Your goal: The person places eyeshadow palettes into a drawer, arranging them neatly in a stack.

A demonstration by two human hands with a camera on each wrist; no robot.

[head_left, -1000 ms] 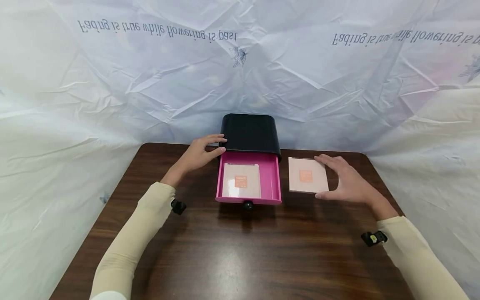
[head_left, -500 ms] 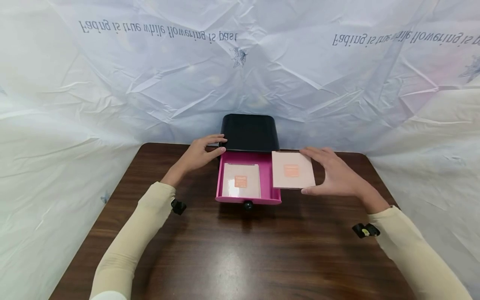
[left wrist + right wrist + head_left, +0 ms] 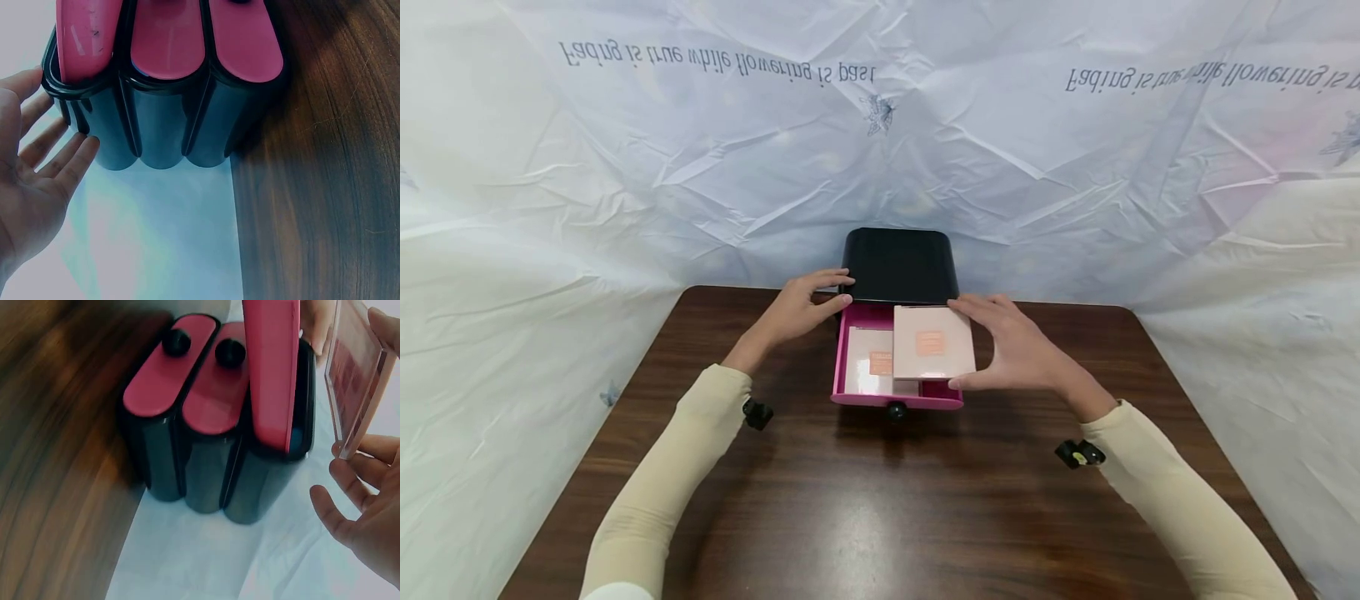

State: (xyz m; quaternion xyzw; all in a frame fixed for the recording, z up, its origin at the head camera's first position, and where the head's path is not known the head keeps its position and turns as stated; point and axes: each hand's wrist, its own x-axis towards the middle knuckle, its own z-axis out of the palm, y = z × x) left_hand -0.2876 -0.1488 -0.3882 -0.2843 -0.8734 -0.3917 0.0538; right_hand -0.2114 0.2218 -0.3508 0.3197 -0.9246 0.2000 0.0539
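Note:
A black three-drawer cabinet (image 3: pixel 898 267) stands at the back of the table, its pink top drawer (image 3: pixel 940 403) pulled out. My left hand (image 3: pixel 797 308) touches the cabinet's left side with extended fingers, as the left wrist view also shows. Between thumb and fingers my right hand (image 3: pixel 1018 350) pinches a square pale-pink makeup palette (image 3: pixel 931 343) by its right side, above the drawer. The right wrist view shows the clear underside of this palette (image 3: pixel 356 375). A similar palette (image 3: pixel 861 371) lies in the drawer's left part, partly covered by the held one in the head view.
The two lower pink drawers (image 3: pixel 167 44) are closed, with black knobs (image 3: pixel 230 353). A dark wood table (image 3: pixel 865 500) extends in front. Behind and along the sides hangs a pale printed cloth (image 3: pixel 880 167).
My right hand has carried its palette leftward from beside the cabinet to over the open drawer. My left hand, the cabinet and the palette in the drawer have stayed in place.

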